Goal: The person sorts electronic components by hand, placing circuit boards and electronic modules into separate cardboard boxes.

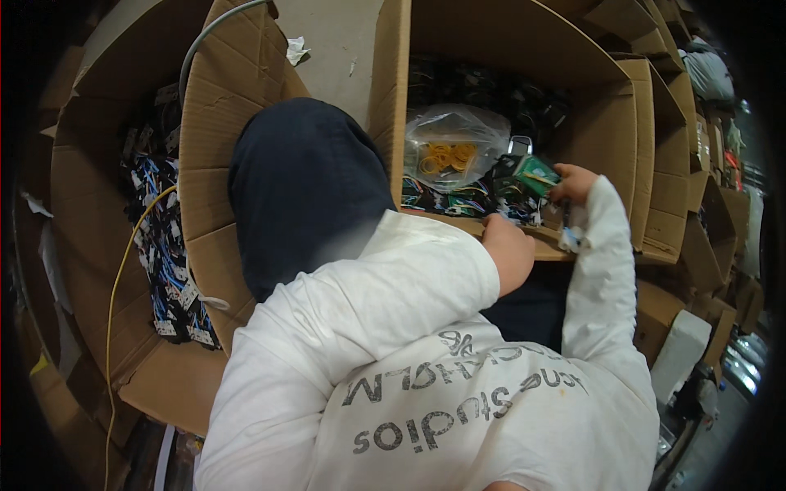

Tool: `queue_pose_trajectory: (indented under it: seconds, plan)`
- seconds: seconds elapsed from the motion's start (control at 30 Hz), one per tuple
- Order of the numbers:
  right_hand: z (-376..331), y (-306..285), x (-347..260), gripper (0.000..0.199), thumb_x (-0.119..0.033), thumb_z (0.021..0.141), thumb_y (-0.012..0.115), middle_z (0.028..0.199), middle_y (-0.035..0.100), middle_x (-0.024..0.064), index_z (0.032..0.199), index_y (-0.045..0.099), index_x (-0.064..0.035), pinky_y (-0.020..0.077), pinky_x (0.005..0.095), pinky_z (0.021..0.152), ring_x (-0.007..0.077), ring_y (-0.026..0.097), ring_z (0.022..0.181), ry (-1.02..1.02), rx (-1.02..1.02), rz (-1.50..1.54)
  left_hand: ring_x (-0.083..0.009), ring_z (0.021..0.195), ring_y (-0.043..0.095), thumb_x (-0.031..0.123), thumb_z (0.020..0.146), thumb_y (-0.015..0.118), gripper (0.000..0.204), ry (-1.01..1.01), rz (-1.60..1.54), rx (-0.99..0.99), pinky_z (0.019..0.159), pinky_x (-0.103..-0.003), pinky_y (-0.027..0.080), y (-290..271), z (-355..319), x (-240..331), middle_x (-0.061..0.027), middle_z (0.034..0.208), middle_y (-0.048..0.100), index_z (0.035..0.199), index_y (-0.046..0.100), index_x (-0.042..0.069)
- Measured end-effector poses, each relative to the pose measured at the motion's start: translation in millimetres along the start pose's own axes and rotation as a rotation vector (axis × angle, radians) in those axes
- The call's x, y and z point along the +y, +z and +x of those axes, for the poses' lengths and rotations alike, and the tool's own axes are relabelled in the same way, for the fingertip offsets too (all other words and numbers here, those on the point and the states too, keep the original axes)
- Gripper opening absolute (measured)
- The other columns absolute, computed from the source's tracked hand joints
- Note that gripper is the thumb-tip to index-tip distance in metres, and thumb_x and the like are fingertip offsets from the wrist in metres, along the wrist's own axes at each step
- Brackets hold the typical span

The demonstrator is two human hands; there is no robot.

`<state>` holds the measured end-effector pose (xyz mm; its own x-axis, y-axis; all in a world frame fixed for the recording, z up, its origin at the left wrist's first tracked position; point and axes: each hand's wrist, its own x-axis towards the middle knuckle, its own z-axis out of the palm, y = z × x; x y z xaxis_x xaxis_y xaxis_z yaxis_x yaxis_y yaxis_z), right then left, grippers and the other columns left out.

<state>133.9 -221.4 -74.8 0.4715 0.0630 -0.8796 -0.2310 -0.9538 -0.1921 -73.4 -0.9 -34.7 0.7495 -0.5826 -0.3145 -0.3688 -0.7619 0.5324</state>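
A green circuit board [536,173] with wires hanging from it is pinched in the fingers of my right hand [576,183], above the near part of the right cardboard box [622,123]. At the box's near rim, my left hand [509,254] is closed, its fingertips beside white connectors and wires; what it grips, if anything, is hidden. Left of the board lies a clear plastic bag [491,123] with yellow rubber bands [446,157] in it. Many wired circuit boards [442,199] lie under and around the bag.
To the left stands another cardboard box [214,123], beside bundles of wired parts [160,229]. A yellow cable [110,327] and a grey cable [201,41] run there. More cardboard boxes [708,237] and a white foam block [684,348] are at right.
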Motion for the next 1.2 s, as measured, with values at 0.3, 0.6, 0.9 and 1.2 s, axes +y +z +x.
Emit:
queue_pose_trajectory:
  seconds: [0.3,0.6,0.9,1.2]
  plan:
    - [-148.2,16.0,24.7,0.054,0.003,0.080,0.067,0.111,0.066,0.0023,0.132,0.055,-0.0048,0.0493,0.0276,0.092,0.0128,0.062,0.100,-0.622,0.300,0.771,-0.0330,0.106,0.067,0.047,0.099,0.061,0.065,-0.207,-1.086,0.174,0.090,-0.042,0.052,-54.6,35.1,11.2,-0.0210,0.122,0.065,0.137,0.046,-0.004]
    - [-167.8,57.1,-35.2,0.059,0.001,0.078,0.065,0.123,0.065,0.0105,0.136,0.053,-0.0017,0.0524,0.0353,0.099,0.0204,0.067,0.107,-0.856,-0.034,0.973,-0.0144,0.096,0.063,0.053,0.094,0.071,0.079,0.040,-1.799,0.680,0.082,-0.033,0.054,-83.8,40.4,-11.2,-0.0073,0.108,0.062,0.138,0.027,0.005]
    - [-110.8,58.5,-13.5,0.044,-0.022,0.097,0.070,0.117,0.061,0.0036,0.133,0.052,-0.0040,0.0483,0.0305,0.097,0.0143,0.060,0.108,-0.865,0.127,0.959,-0.0261,0.126,0.052,0.054,0.080,0.085,0.114,0.250,-1.516,0.462,0.109,-0.039,0.043,-70.7,51.5,-8.3,-0.0175,0.138,0.051,0.156,0.019,0.002]
    - [-137.1,49.6,-13.2,0.053,-0.013,0.093,0.073,0.136,0.046,0.0099,0.139,0.049,-0.0035,0.0426,0.0369,0.108,0.0247,0.052,0.125,-0.913,0.284,0.200,-0.0238,0.124,0.054,0.018,0.089,0.078,0.081,0.203,-1.592,0.355,0.102,-0.036,0.047,-64.8,52.7,-5.9,-0.0132,0.135,0.055,0.154,0.030,0.007]
